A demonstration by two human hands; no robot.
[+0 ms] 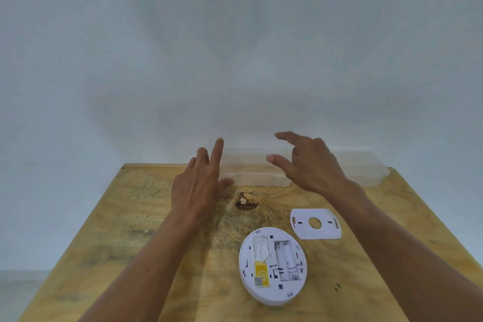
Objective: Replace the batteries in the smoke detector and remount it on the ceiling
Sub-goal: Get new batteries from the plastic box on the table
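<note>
The round white smoke detector [271, 265] lies back side up on the plywood table [130, 230], its battery bay open and a yellow label beside it. Its white mounting plate [315, 223] lies flat just beyond it to the right. At the table's far edge sits a translucent plastic box [251, 162]. My left hand [200, 186] reaches to the box's left end with fingers straight. My right hand [311, 162] hovers over the box's middle, fingers spread and holding nothing. No batteries are visible.
A dark knot [245, 201] marks the wood between my hands and the detector. A plain pale wall [235, 47] rises directly behind the table. The table's left edge drops away to the floor.
</note>
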